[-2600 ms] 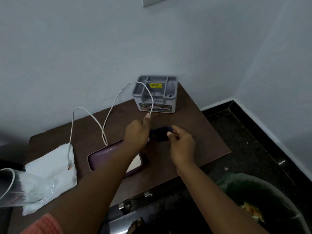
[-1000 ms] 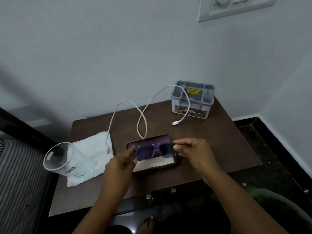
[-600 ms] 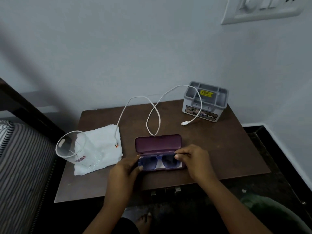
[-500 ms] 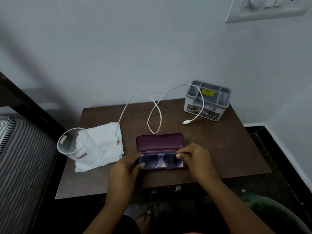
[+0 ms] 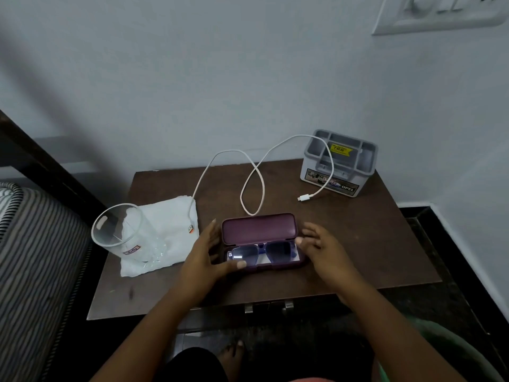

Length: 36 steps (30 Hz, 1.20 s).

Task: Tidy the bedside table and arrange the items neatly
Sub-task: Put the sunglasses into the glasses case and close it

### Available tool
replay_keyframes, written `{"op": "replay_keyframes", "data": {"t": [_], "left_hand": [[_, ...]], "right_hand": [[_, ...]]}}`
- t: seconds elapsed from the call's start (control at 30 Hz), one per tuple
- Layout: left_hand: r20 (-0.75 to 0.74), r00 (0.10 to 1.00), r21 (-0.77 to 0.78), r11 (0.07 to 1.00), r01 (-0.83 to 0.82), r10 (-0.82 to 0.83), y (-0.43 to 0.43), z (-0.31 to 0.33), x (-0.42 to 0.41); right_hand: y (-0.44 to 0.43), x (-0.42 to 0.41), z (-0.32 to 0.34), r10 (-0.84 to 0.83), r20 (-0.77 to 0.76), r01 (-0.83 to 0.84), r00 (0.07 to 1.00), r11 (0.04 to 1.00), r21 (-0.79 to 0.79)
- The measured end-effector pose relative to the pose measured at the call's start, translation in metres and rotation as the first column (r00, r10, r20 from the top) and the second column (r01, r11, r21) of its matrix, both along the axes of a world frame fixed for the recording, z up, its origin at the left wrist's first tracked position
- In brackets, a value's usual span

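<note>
Let go within the last half-second: blue-tinted plastic sunglasses (image 5: 260, 253), now lying in the tray of the open maroon hard case (image 5: 259, 230) on the brown wooden counter (image 5: 358, 244). Left hand (image 5: 205, 256) flat against the case's left end, thumb on its front rim, grip slack. Right hand (image 5: 323, 250) just beside the right end, grip wide, empty. Probably ready for lid closing; white charging cable (image 5: 303, 198) not yet tidied.

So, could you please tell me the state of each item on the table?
glasses case: open, lid raised.
sunglasses: folded, inside the case.
glass: empty, on the cloth.
white cable: loose, looped, plug free.
grey organizer: upright, cable draped over.
left hand: open, beside the case.
right hand: open, beside the case.
</note>
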<state>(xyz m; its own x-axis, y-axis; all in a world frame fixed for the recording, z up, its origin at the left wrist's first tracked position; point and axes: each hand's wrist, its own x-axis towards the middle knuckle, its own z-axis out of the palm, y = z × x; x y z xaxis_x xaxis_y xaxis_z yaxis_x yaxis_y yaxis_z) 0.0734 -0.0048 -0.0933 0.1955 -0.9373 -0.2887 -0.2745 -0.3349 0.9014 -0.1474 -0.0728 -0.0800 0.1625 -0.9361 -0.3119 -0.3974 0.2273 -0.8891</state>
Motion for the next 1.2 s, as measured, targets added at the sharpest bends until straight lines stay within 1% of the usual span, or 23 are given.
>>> {"op": "replay_keyframes", "data": {"t": [0.07,0.13,0.23,0.3,0.4,0.53,0.7,0.87,1.0,1.07,1.13,1.2], "left_hand": [[-0.012,0.997,0.002,0.997,0.078,-0.078,-0.004,-0.004,0.004],[0.007,0.995,-0.008,0.995,0.103,-0.103,-0.004,-0.008,0.007],[0.005,0.994,-0.067,0.992,0.106,-0.105,0.003,-0.011,0.005],[0.026,0.993,-0.110,0.987,0.118,-0.116,0.009,-0.010,0.000],[0.095,0.986,-0.173,0.974,0.150,-0.135,0.015,-0.010,-0.005],[0.122,0.986,-0.194,0.971,0.140,-0.117,0.020,-0.014,-0.007],[0.105,0.992,-0.235,0.967,0.099,-0.076,0.023,-0.007,-0.014],[0.039,0.999,-0.240,0.970,0.041,-0.033,0.027,-0.004,-0.016],[0.006,1.000,-0.236,0.972,-0.020,0.022,0.028,-0.004,-0.016],[0.013,0.998,-0.239,0.969,-0.054,0.059,0.028,-0.005,-0.015],[0.031,0.997,-0.240,0.968,-0.067,0.076,0.029,-0.006,-0.015],[0.046,0.995,-0.230,0.970,-0.074,0.086,0.029,-0.007,-0.015]], "right_hand": [[0.000,-0.001,0.001,0.015,0.093,-0.021,0.996,0.998,0.062],[0.002,-0.001,-0.001,0.002,0.114,-0.011,0.994,0.997,0.081],[0.004,-0.001,0.000,-0.067,0.152,0.045,0.986,0.989,0.144],[0.008,-0.003,0.001,-0.115,0.230,0.074,0.966,0.981,0.180],[0.014,-0.004,0.006,-0.184,0.311,0.114,0.932,0.967,0.230],[0.017,-0.003,0.010,-0.277,0.402,0.139,0.873,0.930,0.340],[0.022,0.001,0.010,-0.357,0.443,0.193,0.823,0.908,0.373],[0.029,0.006,0.010,-0.354,0.500,0.194,0.790,0.918,0.345],[0.034,0.006,0.007,-0.407,0.520,0.209,0.751,0.893,0.398],[0.036,0.005,0.006,-0.427,0.530,0.212,0.732,0.883,0.419],[0.040,0.004,0.005,-0.418,0.499,0.219,0.759,0.886,0.409],[0.044,0.005,0.002,-0.434,0.450,0.265,0.781,0.881,0.391]]}}
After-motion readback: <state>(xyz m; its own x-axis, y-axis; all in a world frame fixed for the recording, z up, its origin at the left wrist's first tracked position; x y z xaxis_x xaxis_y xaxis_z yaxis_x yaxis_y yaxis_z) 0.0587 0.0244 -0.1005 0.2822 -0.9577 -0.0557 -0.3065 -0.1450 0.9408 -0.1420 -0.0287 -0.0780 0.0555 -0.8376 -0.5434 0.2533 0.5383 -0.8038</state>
